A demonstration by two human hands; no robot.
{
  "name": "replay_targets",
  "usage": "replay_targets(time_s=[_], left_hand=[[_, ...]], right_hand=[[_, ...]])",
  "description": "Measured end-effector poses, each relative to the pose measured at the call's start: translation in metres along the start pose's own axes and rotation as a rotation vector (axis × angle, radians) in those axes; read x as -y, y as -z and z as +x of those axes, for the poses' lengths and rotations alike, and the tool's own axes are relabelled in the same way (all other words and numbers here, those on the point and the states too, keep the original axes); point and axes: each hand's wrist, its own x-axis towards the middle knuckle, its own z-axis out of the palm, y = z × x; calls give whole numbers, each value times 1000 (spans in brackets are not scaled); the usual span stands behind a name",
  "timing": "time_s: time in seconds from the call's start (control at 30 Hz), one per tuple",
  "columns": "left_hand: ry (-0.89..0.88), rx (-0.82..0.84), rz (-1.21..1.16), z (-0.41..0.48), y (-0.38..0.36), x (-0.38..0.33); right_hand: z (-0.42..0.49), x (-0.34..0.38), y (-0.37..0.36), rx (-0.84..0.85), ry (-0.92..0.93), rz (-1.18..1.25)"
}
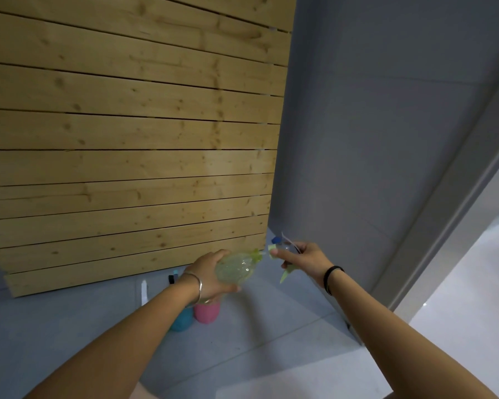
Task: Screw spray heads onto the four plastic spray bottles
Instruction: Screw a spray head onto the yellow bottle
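Gripping bottle (236, 267) tilted, left hand (211, 272) aims its neck at head (272, 250), pinched in right hand (304, 256) fingers (283, 254), for threading.

both hands (211, 272) (303, 259) forward in curled grips

Open floor (271, 326) right of pink bottle (207, 312) and blue bottle (182, 323), closed off behind by wooden slat panel (127, 139), at right by grey wall (372, 139).

- Green translucent spray bottle (236, 269): lying tilted in the left hand (208, 269), neck towards the right.
- Green spray head (285, 273): gripped by the right hand (303, 257), just beside the bottle's neck.
- Pink bottle (206, 311) and teal bottle (182, 322): side by side on the floor.
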Motion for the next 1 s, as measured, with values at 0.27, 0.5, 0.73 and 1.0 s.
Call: replay_targets(time_s=[0.27, 0.5, 0.73, 1.0], left_hand=[[-113, -90, 225, 2, 12, -14], [-199, -20, 251, 6, 16, -17], [-299, -27, 394, 7, 13, -23], [-352, 57, 439, 6, 11, -34]], right_hand=[[6, 11, 1, 85, 33, -15], [17, 17, 1, 184, 45, -88], [26, 19, -2, 167, 100, -131], [32, 26, 0, 217, 145, -300]])
